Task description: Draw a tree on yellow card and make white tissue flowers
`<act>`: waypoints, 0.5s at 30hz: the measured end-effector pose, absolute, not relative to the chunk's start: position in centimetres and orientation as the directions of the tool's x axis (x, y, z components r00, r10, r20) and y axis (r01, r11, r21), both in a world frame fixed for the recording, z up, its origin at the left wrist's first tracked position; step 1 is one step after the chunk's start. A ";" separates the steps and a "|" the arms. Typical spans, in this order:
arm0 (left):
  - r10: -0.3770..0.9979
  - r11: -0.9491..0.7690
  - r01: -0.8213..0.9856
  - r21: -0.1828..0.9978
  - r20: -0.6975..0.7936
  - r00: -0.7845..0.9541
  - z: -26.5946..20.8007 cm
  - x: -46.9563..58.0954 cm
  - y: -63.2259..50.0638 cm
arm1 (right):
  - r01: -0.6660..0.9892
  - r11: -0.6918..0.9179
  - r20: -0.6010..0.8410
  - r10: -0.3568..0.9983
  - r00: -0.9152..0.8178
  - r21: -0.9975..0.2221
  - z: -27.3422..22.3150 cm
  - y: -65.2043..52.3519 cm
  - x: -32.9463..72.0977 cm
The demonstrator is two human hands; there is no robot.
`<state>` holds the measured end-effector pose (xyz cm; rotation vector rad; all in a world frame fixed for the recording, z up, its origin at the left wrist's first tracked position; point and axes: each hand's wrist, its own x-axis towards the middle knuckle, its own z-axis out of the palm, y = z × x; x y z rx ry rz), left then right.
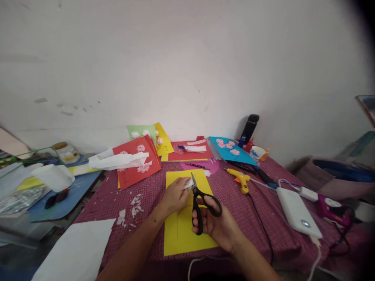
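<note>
"What lies closest to you?"

"A large plain white sheet of paper (76, 249), at the near left corner of the table (146, 203) with its purple-red checked cloth. By the middle of the near edge lies a bright yellow rectangular sheet of paper (187, 246)."

"And your hands?"

"Both over that yellow sheet. My right hand (216, 226) grasps black-handled metal scissors (195, 191) by the loops, tips toward the far edge. My left hand (176, 193) pinches a small crumpled piece of white paper (188, 184)."

"Are the blades on it?"

"They're right beside it; whether they touch, I cannot tell."

"What's to either side?"

"Near the right edge, a white rectangular power bank (297, 210). To my left, torn white paper scraps (136, 207). Right of the yellow sheet, a yellow plastic glue gun (241, 180)."

"Farther off?"

"A slim dark pen (199, 166) on a rounded pink paper (215, 167). Toward the far left corner, a red card with pale pink blossoms (134, 175); toward the far right one, a bright blue card with pink blossoms (243, 154), and behind it a tall black bottle (251, 127)."
</note>
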<state>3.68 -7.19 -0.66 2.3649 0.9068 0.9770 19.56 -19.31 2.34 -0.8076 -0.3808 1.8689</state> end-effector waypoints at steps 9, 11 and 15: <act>0.716 -0.668 0.322 0.671 0.461 0.524 -0.2 3.7 -7.3 | -0.643 -0.401 -0.337 0.913 -0.228 -0.652 2.2 -19.4 19.3; 0.739 -0.618 0.266 0.739 0.431 0.518 0.1 3.7 -7.4 | -0.628 -0.377 -0.323 0.924 -0.205 -0.680 2.3 -19.5 19.3; 0.831 -0.362 0.078 0.929 0.284 0.478 0.2 4.0 -7.3 | -0.563 -0.321 -0.287 0.946 -0.151 -0.762 2.3 -19.9 19.4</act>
